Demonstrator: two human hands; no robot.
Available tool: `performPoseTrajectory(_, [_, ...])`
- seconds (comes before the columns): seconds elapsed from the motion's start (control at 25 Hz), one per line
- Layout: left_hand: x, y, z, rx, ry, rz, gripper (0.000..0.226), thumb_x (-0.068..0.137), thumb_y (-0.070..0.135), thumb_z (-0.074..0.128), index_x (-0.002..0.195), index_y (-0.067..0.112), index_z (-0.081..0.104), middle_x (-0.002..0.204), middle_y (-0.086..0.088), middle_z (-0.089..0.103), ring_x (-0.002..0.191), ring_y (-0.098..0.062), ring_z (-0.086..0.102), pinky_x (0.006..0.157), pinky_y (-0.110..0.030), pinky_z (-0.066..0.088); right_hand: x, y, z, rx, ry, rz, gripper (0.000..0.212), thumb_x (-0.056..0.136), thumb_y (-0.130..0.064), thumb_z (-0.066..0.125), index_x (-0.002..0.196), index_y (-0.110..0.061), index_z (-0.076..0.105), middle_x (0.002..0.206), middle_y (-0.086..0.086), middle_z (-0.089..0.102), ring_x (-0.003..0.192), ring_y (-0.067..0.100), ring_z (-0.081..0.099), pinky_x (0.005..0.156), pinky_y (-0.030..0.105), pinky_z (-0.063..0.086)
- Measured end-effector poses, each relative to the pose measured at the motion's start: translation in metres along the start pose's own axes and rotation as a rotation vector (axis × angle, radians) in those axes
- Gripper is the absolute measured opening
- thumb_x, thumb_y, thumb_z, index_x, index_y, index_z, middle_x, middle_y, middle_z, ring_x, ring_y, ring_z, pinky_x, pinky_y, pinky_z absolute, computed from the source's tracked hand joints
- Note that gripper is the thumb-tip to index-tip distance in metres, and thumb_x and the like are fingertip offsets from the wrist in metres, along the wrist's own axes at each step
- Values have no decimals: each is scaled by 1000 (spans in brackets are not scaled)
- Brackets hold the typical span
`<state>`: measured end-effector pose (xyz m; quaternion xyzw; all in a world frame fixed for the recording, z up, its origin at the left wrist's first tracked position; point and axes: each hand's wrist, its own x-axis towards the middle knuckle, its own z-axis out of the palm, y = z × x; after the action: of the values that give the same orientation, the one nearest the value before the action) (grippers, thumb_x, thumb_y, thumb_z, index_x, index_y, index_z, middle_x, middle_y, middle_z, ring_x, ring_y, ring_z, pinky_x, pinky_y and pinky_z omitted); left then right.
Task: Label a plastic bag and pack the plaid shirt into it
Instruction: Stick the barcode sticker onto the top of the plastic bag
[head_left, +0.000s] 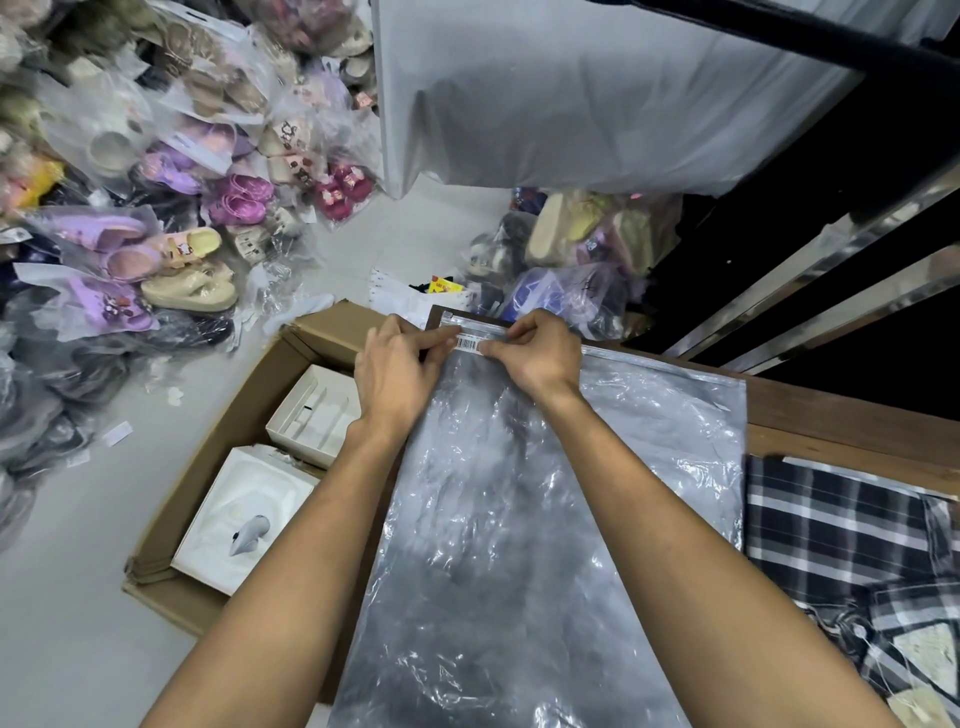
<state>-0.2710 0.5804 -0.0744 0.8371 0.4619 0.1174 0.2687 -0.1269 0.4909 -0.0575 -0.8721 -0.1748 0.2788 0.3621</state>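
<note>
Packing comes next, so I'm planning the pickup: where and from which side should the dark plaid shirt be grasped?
Probably by the near-left edge of the dark plaid shirt, reaching in from the clear plastic bag side. It lies flat, loosely folded, on the wooden table to the right of the bag; its right part runs out of view.

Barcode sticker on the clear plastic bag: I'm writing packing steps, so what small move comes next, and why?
Probably press the white barcode sticker flat: both the left hand and right hand pinch it near the clear plastic bag top edge; the plaid shirt lies unpacked beside it.
</note>
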Motion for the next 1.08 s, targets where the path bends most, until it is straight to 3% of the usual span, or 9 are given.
performPoseTrajectory(0.16, [-2, 0, -2, 23, -34, -54, 28, 97, 56, 56, 122, 54, 69, 100, 0, 49, 99, -25, 49, 87, -43, 46, 6, 4, -3, 18, -35, 17, 34, 68, -27, 89, 74, -29, 55, 82, -3, 73, 79, 22, 73, 77, 40, 60])
performPoseTrajectory(0.28, [0, 3, -6, 21, -106, -90, 28, 97, 56, 56, 122, 57, 67, 105, -2, 51, 106, -27, 49, 92, -44, 44, 9, 7, -4, 48, -39, 39, 29, 68, -23, 85, 75, -29, 57, 81, -1, 75, 76, 24, 74, 76, 42, 62])
performPoseTrajectory(0.4, [8, 2, -19, 67, -227, -99, 29, 94, 58, 57, 122, 62, 65, 111, -1, 52, 114, -28, 48, 97, -47, 41, 10, 1, -1, 1, -58, 55, 21, 66, -38, 76, 77, -23, 64, 75, -4, 74, 75, 24, 74, 76, 43, 62])
performPoseTrajectory(0.56, [27, 1, -31, 82, -365, -120, 34, 77, 72, 59, 111, 72, 62, 114, 0, 57, 123, -28, 47, 104, -53, 42, 10, -11, 0, -280, -76, -39, 47, 74, -63, 73, 93, -20, 67, 83, -6, 70, 78, 20, 62, 68, 32, 46])
performPoseTrajectory(0.68, [38, -2, -29, 52, -392, -121, 34, 55, 85, 53, 89, 85, 54, 113, 1, 66, 122, -27, 52, 103, -54, 45, 14, -7, -5, -224, -98, -24, 39, 72, -51, 83, 90, -25, 62, 85, -3, 73, 78, 22, 67, 73, 37, 57])
performPoseTrajectory(0.8, [43, -10, -23, -7, -419, -137, 33, 50, 86, 59, 82, 85, 56, 112, 9, 69, 119, -28, 56, 104, -53, 45, 17, -2, -17, -38, -159, 20, 34, 72, -32, 87, 85, -26, 57, 80, 8, 77, 60, 24, 69, 62, 46, 64])
performPoseTrajectory(0.92, [44, -3, -30, -16, -445, -150, 33, 53, 81, 66, 84, 82, 59, 126, 14, 67, 128, -27, 51, 108, -51, 41, 15, -3, -20, -305, -171, -355, 21, 84, -17, 75, 101, -21, 63, 97, 3, 71, 85, 24, 68, 74, 38, 56])
performPoseTrajectory(1.0, [45, 3, -37, 29, -447, -167, 34, 65, 69, 77, 96, 73, 66, 132, 12, 64, 130, -28, 46, 104, -45, 37, 10, -7, -17, -412, -252, -661, 29, 86, 1, 63, 109, -17, 64, 110, 5, 65, 104, 28, 61, 85, 39, 50])
performPoseTrajectory(1.08, [48, 6, -39, 83, -449, -191, 38, 71, 61, 81, 106, 64, 69, 132, 9, 63, 129, -29, 43, 98, -44, 35, 6, -11, -14, -419, -375, -729, 44, 80, 11, 54, 104, -25, 57, 111, 4, 61, 105, 29, 57, 87, 44, 50])
